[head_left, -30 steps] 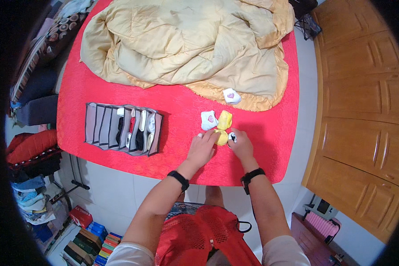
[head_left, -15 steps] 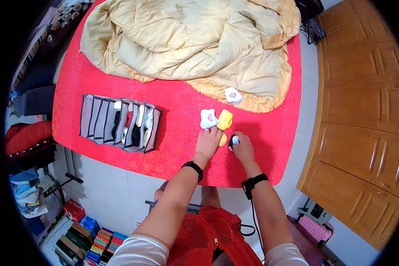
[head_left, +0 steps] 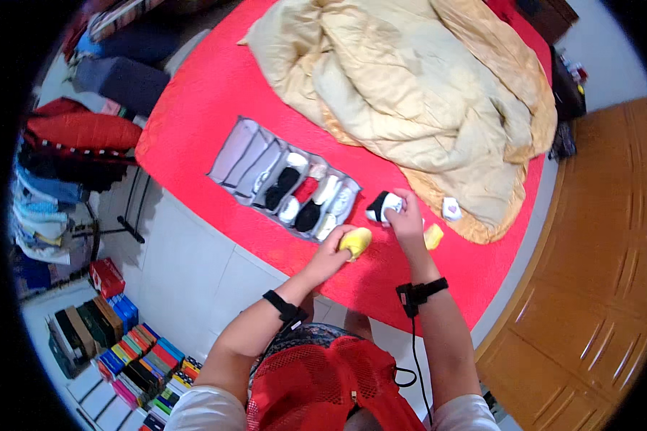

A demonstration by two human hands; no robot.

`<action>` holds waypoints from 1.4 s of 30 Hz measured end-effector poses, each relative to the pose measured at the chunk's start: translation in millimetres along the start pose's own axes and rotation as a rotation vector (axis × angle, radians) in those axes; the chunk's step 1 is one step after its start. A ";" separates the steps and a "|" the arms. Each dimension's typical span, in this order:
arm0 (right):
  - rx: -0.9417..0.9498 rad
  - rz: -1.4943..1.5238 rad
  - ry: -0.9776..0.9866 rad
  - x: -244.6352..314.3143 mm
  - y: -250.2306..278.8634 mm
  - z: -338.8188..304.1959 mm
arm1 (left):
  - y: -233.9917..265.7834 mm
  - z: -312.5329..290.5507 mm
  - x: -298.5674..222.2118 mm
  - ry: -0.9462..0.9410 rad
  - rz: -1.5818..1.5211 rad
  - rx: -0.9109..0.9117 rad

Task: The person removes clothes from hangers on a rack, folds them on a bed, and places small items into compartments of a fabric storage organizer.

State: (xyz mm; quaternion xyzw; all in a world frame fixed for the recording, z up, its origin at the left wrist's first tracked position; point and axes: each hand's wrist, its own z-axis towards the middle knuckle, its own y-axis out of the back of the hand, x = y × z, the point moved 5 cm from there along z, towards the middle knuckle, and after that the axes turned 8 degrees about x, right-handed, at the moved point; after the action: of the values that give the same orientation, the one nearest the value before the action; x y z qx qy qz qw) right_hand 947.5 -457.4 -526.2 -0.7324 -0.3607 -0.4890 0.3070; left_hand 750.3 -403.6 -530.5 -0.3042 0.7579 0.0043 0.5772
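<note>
My left hand [head_left: 328, 257] is closed on a rolled yellow sock [head_left: 355, 243], just off the near right corner of a grey mesh organizer box [head_left: 226, 167]. My right hand [head_left: 410, 224] grips a rolled black and white sock [head_left: 382, 207] to the right of the box. Inside the box, several compartments hold rolled socks in white, black and red; those at its left end are bare. Beside my right hand lies another yellow sock [head_left: 433, 237]. A white sock with a heart [head_left: 451, 209] rests on the edge of the quilt.
A crumpled cream quilt [head_left: 402, 93] covers the far part of the red bed sheet [head_left: 194, 108]. Wooden cabinets [head_left: 589, 273] stand along the right. Clothes on a rack [head_left: 72, 158] and stacked boxes [head_left: 136, 359] fill the left side.
Both hands have lifted socks: my left the yellow one, my right the black and white one, both now nearer the organizer. The whole view has turned.
</note>
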 end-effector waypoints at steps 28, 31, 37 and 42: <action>0.545 -1.699 0.774 38.5 -300.4 133.6 | 198.8 -121.3 -29.8 -0.149 -0.209 -0.547; 0.548 -1.842 0.795 24.5 -303.7 134.3 | 203.3 -118.7 -27.8 -0.181 -0.216 -0.567; 0.553 -1.988 0.752 5.4 -305.2 139.1 | 213.2 -124.9 -34.1 -0.078 0.105 -0.624; 0.600 -2.080 0.590 -5.1 -307.6 142.1 | 216.6 -128.2 -28.3 -0.038 0.337 -0.730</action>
State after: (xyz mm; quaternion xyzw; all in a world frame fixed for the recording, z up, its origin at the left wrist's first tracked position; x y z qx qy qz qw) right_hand 761.6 -175.0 -548.5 0.1732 -0.8133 -0.5553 -0.0133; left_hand 541.9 -260.1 -537.5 -0.3606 0.7349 0.3732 0.4366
